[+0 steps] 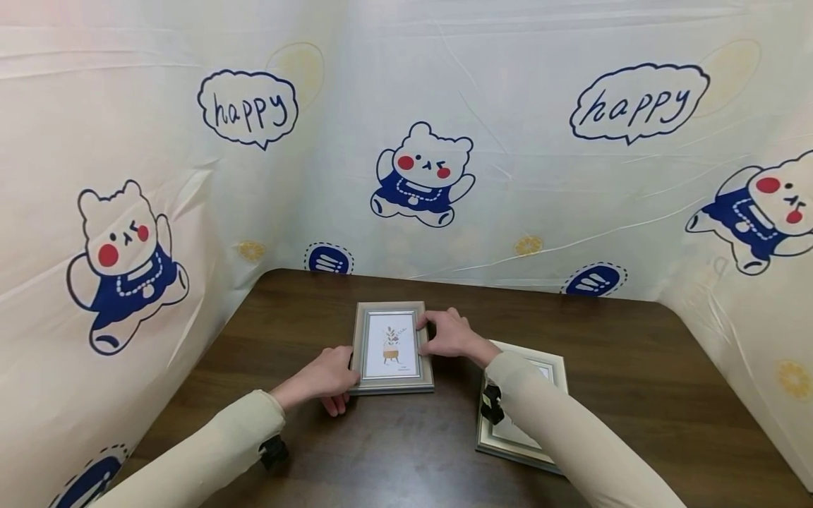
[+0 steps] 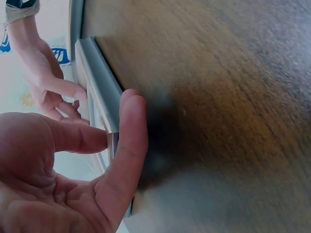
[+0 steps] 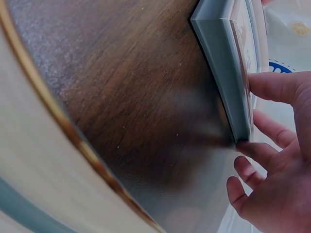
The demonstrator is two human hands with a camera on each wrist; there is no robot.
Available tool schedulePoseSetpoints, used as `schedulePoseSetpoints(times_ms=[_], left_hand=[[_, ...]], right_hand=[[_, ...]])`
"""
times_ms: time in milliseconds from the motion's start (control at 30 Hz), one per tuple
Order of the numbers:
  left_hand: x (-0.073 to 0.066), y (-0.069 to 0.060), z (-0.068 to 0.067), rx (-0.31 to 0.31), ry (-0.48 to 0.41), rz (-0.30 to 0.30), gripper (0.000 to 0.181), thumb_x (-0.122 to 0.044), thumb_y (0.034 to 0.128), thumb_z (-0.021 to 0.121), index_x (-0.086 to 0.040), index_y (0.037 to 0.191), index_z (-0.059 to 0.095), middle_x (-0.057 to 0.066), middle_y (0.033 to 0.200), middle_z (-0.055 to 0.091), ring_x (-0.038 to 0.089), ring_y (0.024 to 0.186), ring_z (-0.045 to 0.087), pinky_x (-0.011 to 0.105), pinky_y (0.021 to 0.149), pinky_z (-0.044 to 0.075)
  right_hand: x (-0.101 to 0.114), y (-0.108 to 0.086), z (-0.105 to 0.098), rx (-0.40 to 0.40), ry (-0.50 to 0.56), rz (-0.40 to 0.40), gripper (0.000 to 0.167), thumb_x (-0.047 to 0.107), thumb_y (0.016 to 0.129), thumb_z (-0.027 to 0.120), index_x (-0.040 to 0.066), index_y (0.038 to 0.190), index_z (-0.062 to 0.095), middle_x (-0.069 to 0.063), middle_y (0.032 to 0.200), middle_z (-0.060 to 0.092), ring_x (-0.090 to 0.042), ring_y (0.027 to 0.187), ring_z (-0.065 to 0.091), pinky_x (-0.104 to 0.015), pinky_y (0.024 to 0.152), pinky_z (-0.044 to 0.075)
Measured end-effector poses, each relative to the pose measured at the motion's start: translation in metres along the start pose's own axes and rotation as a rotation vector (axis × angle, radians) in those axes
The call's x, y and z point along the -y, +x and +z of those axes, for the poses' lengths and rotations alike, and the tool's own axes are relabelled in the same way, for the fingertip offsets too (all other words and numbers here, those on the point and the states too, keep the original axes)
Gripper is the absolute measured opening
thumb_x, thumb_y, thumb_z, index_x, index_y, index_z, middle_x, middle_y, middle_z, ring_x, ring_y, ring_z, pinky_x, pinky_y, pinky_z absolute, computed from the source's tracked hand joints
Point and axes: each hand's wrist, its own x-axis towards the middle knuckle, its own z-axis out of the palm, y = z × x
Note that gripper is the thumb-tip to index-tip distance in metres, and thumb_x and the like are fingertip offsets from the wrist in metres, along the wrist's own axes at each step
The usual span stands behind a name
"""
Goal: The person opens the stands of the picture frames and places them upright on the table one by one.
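A silver-beige picture frame (image 1: 393, 387) lies face up on the brown wooden table, showing a drawing of a plant in a pot. At its lower left edge my left hand (image 1: 332, 372) pinches the border; in the left wrist view the thumb (image 2: 80, 137) is on the face side and a finger (image 2: 132, 124) lies along the outer side. My right hand (image 1: 449, 333) holds the right edge, its thumb (image 3: 274, 87) on the border and a fingertip at the lower edge. A second picture frame (image 1: 552, 356) lies to the right, partly hidden under my right forearm.
The wooden table (image 1: 622, 367) extends around both frames. A pale curtain (image 1: 508, 85) printed with bears and the word happy hangs behind and at both sides. Dark straps (image 1: 274, 451) sit on both sleeves.
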Motion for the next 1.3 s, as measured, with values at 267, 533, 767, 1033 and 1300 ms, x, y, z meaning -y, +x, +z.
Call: schedulePoseSetpoints(times_ms=[267, 533, 767, 1033, 1300], left_hand=[[-0.0018, -0.0023, 0.0007, 0.001, 0.009, -0.020, 0.012, 0.002, 0.0974, 0.058, 0.002, 0.109, 0.056, 0.020, 0.067, 0.064, 0.027, 0.045, 0.066, 0.039, 0.042, 0.055], [-0.0020, -0.0021, 0.0009, -0.015, 0.029, -0.015, 0.013, 0.002, 0.0962, 0.058, 0.001, 0.109, 0.057, 0.019, 0.066, 0.063, 0.025, 0.044, 0.065, 0.038, 0.042, 0.055], [-0.0045, -0.0027, -0.0004, -0.012, 0.047, -0.024, 0.022, 0.002, 0.0971, 0.059, 0.003, 0.119, 0.056, 0.018, 0.066, 0.064, 0.025, 0.045, 0.065, 0.038, 0.042, 0.055], [-0.0066, -0.0039, -0.0015, -0.004, 0.043, -0.035, 0.026, 0.002, 0.0975, 0.059, 0.008, 0.122, 0.052, 0.019, 0.065, 0.064, 0.025, 0.044, 0.065, 0.039, 0.044, 0.057], [-0.0070, -0.0044, -0.0006, -0.009, 0.043, -0.032, 0.004, 0.003, 0.0956, 0.057, 0.005, 0.099, 0.055, 0.018, 0.060, 0.065, 0.025, 0.043, 0.065, 0.040, 0.044, 0.057]], right_hand=[[-0.0021, 0.0004, 0.0006, 0.013, 0.002, -0.017, 0.041, 0.027, 0.083, 0.087, 0.015, 0.120, 0.073, -0.005, 0.125, 0.070, -0.027, 0.106, 0.044, -0.047, 0.091, 0.036], [-0.0009, -0.0015, 0.0014, -0.018, 0.007, -0.006, 0.041, 0.025, 0.081, 0.088, 0.015, 0.118, 0.074, -0.004, 0.121, 0.071, -0.026, 0.104, 0.045, -0.046, 0.090, 0.037], [-0.0008, -0.0021, 0.0020, -0.037, 0.008, -0.006, 0.042, 0.025, 0.079, 0.089, 0.016, 0.117, 0.075, -0.004, 0.121, 0.071, -0.025, 0.104, 0.045, -0.044, 0.089, 0.037], [0.0012, -0.0029, 0.0006, -0.045, 0.016, -0.007, 0.042, 0.024, 0.079, 0.088, 0.015, 0.118, 0.076, -0.004, 0.119, 0.071, -0.027, 0.106, 0.045, -0.044, 0.089, 0.037], [0.0021, -0.0026, -0.0005, -0.042, 0.006, -0.007, 0.041, 0.024, 0.079, 0.088, 0.016, 0.117, 0.076, -0.004, 0.121, 0.070, -0.026, 0.109, 0.046, -0.044, 0.090, 0.036]])
